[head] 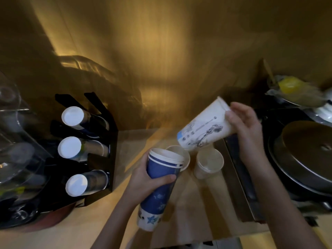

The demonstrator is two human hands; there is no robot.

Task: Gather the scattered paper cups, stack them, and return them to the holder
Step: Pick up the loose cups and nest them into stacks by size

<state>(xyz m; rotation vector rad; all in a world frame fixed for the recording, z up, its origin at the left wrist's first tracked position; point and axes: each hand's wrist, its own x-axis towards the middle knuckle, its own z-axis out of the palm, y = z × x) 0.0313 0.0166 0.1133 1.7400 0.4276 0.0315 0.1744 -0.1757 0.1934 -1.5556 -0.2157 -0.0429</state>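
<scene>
Left hand (149,177) grip wraps the blue stack (159,187); right hand (246,126) pinches a white cup (203,130) rim above it. Thin, crushable paper, so hold mid-wall, gently.

Left hand (143,178) wrapped round blue cup stack (159,187) at lower centre, right hand (246,126) gripping tilted white printed cup (203,130) right of centre, beige cups (208,163) on counter (188,212) between, black holder (100,139) with three cup stacks at left.
</scene>
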